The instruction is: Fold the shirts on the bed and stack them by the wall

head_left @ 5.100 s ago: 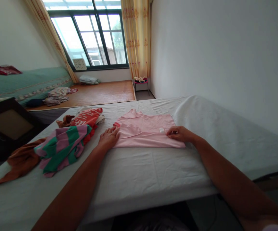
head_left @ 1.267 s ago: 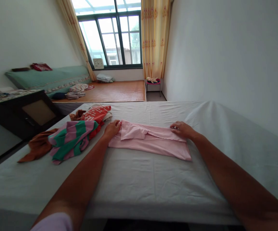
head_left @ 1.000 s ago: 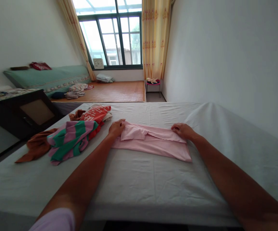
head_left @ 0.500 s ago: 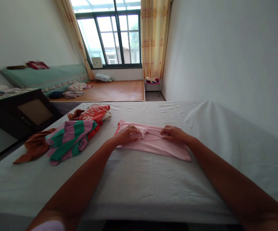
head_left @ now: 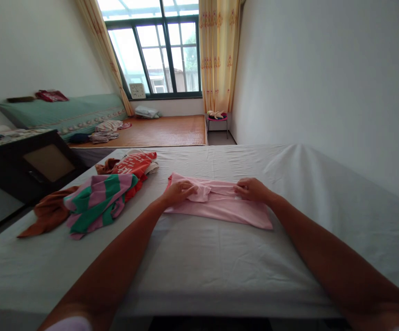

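A pink garment [head_left: 220, 207], perhaps a shirt, lies folded lengthwise on the white sheet in front of me. My left hand [head_left: 179, 192] is at its left part, fingers closed on a bunched flap of the cloth. Over the right part, my right hand [head_left: 252, 189] pinches the upper layer near the far edge. Between the two hands the flap is loosely crumpled, while the near edge lies fairly flat. The fingertips of both hands are partly hidden by the hands and the folds.
Left of the garment lies a heap with a green-and-pink striped garment [head_left: 99, 197], a red printed garment [head_left: 135, 166] and a brown garment [head_left: 50, 209]. A dark cabinet [head_left: 13, 165] stands at the left. Behind are a mat-covered bed [head_left: 171, 128] and a pink stool [head_left: 217, 119].
My hands have moved slightly apart, left hand leftward and right hand a little rightward. The pink flap between them is drawn out wider. The view has shifted slightly.
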Demonstrator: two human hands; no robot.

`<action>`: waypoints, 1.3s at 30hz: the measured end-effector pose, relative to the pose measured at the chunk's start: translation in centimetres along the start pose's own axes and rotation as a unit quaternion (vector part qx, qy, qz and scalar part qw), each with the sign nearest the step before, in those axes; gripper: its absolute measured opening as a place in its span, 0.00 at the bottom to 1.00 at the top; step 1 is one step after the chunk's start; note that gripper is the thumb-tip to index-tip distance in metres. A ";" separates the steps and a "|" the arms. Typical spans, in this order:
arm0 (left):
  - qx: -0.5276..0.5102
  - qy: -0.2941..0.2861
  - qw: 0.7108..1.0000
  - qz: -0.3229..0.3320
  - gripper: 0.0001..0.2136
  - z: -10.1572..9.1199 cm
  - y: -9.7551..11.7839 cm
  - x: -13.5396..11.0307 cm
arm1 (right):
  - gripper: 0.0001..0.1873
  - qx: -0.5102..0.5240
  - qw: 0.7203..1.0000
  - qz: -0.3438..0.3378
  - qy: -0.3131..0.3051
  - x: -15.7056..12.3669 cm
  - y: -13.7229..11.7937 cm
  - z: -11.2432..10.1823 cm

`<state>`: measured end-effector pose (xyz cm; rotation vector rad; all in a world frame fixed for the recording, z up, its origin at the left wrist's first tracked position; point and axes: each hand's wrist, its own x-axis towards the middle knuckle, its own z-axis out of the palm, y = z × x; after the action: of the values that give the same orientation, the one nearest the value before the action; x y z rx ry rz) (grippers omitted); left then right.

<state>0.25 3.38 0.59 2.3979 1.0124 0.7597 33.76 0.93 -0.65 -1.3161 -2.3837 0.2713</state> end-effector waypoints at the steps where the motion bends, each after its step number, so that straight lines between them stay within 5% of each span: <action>1: 0.014 0.017 1.000 -0.002 0.21 0.2 0.0 0.0 | 0.16 -0.021 0.999 0.002 0.028 0.1 -0.5 0.2; 4: 0.109 0.010 0.994 0.010 0.23 1.3 -0.5 0.0 | 0.19 -0.015 0.998 -0.042 0.052 0.4 -1.9 1.4; 10: 0.268 -0.123 0.954 -0.060 0.28 3.0 -1.9 -0.5 | 0.18 0.018 0.995 -0.102 -0.008 0.0 -2.2 2.8; 18: 0.233 -0.110 0.965 -0.035 0.26 2.1 -1.5 -0.9 | 0.13 -0.019 1.000 -0.010 -0.023 -0.5 -1.3 0.7; 24: 0.212 -0.126 0.969 -0.034 0.25 1.8 -1.9 -0.9 | 0.11 0.083 0.993 0.020 -0.079 -0.6 -0.5 0.1; 29: 0.218 -0.136 0.965 -0.042 0.25 1.7 -2.0 -0.9 | 0.20 0.016 1.000 -0.014 0.018 -0.4 -0.6 1.2; 34: 0.225 -0.140 0.963 -0.049 0.26 1.8 -2.2 -1.0 | 0.29 -0.052 0.995 0.031 -0.079 -0.8 -1.1 2.9; 39: 0.233 -0.133 0.961 -0.065 0.27 1.5 -3.1 -1.4 | 0.31 -0.094 0.989 0.072 -0.092 -1.4 -0.4 3.3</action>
<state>-1.25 4.04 -2.72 2.6861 1.3316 0.1468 32.70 -0.35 -3.82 -1.6181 -2.5195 0.2218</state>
